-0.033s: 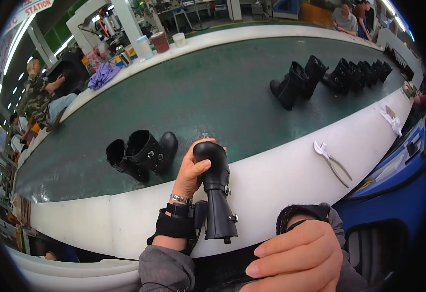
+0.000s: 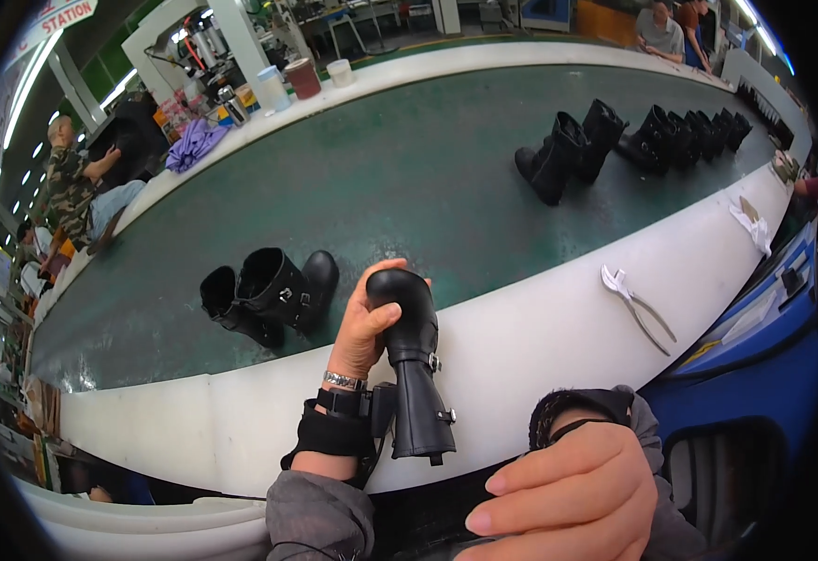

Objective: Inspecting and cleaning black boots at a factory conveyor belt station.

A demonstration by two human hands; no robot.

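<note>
The left hand (image 2: 360,327) gripped the black buckled boot (image 2: 414,383) by its toe, between thumb and fingers, at the near edge of the green conveyor belt (image 2: 409,187). The right hand (image 2: 573,496), short of the belt, held its fingers curled together; any grip could not be determined.

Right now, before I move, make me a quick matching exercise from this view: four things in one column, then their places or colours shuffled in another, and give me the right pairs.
Things
1. Boot nearest me
2. Pliers
3. Crumpled cloth
4. Right hand

Places and colours
A. Purple, by the far white edge
B. Low in the view, away from every boot
C. Gripped by the left hand
D. Lying on the near white edge

Right pairs: 1-C, 2-D, 3-A, 4-B
</note>
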